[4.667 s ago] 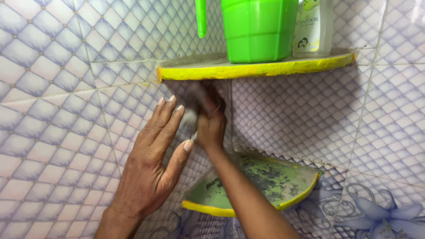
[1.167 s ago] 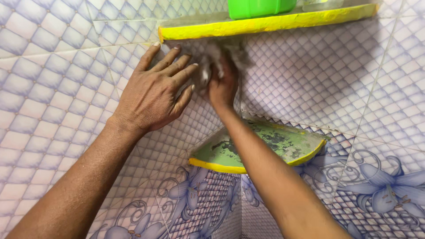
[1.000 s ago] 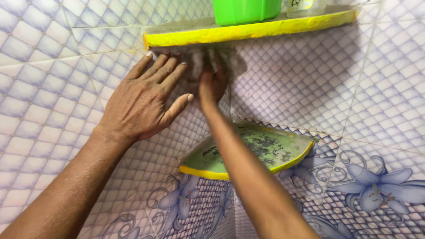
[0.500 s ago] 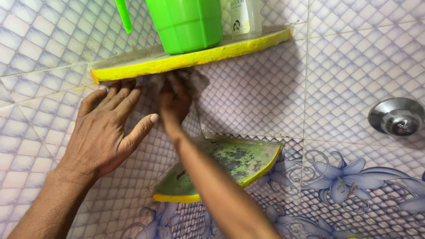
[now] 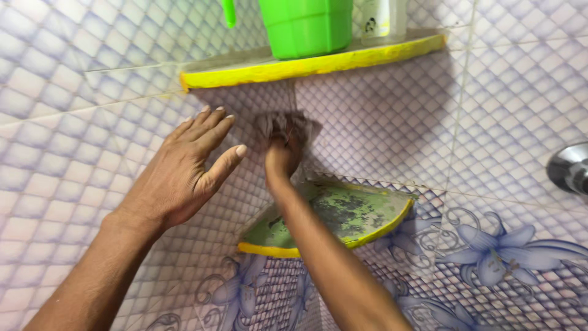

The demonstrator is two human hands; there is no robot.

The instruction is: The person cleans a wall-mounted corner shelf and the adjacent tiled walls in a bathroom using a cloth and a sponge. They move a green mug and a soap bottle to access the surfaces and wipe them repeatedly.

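Right hand (image 5: 283, 158) closes around a grey scrub pad (image 5: 286, 125), pressing it into the tiled corner just under the upper shelf (image 5: 318, 61). Left hand (image 5: 184, 171) lies flat and spread on the wall. Push upward too hard and the green jug (image 5: 306, 27) near the shelf's front edge could topple.

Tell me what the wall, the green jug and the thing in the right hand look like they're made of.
Wall: glazed ceramic tile, judging by grout lines and sheen. Green jug: likely moulded plastic, uniformly bright and smooth. Right hand presses a greyish scrubber, seemingly fibrous or cloth; too blurred to confirm.
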